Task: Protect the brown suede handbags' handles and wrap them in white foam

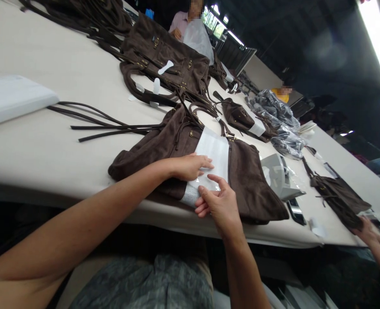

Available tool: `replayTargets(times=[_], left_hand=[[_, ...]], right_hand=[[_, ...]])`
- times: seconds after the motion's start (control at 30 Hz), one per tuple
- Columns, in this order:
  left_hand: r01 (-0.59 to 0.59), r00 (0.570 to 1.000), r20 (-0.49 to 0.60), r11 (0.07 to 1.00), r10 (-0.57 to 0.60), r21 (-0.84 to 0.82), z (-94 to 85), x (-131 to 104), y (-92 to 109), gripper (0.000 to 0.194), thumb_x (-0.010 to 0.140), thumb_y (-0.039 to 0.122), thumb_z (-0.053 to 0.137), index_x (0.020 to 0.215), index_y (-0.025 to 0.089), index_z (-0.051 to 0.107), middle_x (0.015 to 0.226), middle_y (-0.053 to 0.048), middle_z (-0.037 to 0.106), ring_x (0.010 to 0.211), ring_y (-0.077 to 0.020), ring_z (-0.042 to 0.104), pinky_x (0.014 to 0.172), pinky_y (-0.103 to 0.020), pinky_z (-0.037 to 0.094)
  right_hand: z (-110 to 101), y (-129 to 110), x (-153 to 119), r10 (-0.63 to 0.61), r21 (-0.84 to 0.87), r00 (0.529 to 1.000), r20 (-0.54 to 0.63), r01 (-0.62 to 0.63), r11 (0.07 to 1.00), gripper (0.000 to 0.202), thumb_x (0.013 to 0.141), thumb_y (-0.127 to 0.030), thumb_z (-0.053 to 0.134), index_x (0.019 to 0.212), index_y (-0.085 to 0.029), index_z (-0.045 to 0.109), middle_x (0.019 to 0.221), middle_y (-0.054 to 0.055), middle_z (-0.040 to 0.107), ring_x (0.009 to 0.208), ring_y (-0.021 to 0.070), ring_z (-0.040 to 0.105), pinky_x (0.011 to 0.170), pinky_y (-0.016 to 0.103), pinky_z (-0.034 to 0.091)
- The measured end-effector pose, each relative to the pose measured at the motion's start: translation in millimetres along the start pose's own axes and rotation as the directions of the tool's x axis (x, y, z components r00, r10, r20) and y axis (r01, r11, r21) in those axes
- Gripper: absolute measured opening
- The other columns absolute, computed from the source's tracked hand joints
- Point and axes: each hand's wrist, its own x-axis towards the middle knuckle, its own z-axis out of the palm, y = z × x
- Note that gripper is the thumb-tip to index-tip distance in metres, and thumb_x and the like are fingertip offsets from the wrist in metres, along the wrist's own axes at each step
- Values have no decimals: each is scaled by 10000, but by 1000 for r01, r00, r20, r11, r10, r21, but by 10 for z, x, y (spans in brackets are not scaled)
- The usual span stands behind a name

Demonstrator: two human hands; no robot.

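A brown suede bag (250,184) lies flat at the near edge of the pale table (48,150). A white wrapping sheet (214,152) is laid around its middle. My left hand (190,166) presses flat on the sheet's left side, fingers spread. My right hand (217,204) pinches the sheet's lower edge near the table edge. The bag's long dark straps (106,124) trail off to the left.
More brown bags (167,56) lie farther back, one (241,118) with a white band. A white box (9,98) sits at the left, a grey tape dispenser (278,176) and a phone (296,211) to the right, plastic-wrapped bags (276,113) beyond. Another person's hand (368,231) holds a small bag (338,197).
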Motion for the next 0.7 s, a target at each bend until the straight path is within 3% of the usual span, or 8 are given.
replayTargets(times=[0.13, 0.23, 0.33, 0.7], left_hand=[[-24, 999, 33, 999, 26, -34, -18, -24, 12, 466, 1004, 310, 297, 1431, 149, 394, 1562, -110, 285, 1467, -204, 171, 1187, -442, 84], [-54, 998, 35, 998, 54, -19, -14, -31, -11, 576, 929, 411, 500, 1436, 161, 389, 1562, -123, 276, 1470, -238, 155, 1186, -458, 56], [-44, 999, -2, 998, 44, -46, -4, -20, -34, 619, 848, 334, 626, 1414, 188, 425, 1552, -110, 310, 1461, -227, 196, 1190, -426, 54], [-30, 999, -29, 993, 27, -113, -18, -24, -24, 597, 811, 224, 643, 1382, 189, 473, 1547, -101, 327, 1443, -214, 253, 1184, -378, 120]], right_hand=[[-15, -12, 10, 18, -9, 999, 42, -17, 1000, 785, 782, -300, 664, 1443, -119, 281, 467, -48, 617, 344, 169, 581, 313, 211, 472], [-23, -28, 10, 31, -36, 997, 67, -29, 999, 782, 821, -269, 623, 1484, -150, 225, 451, -66, 598, 328, 161, 567, 299, 201, 460], [-26, -22, -2, 20, -59, 997, 70, -16, 998, 763, 852, -257, 586, 1503, -173, 198, 440, -77, 586, 313, 160, 553, 287, 208, 456], [-54, 111, -162, -12, -141, 999, -32, 7, 990, 730, 866, -362, 600, 1507, -236, 273, 436, -81, 556, 283, 120, 482, 260, 167, 392]])
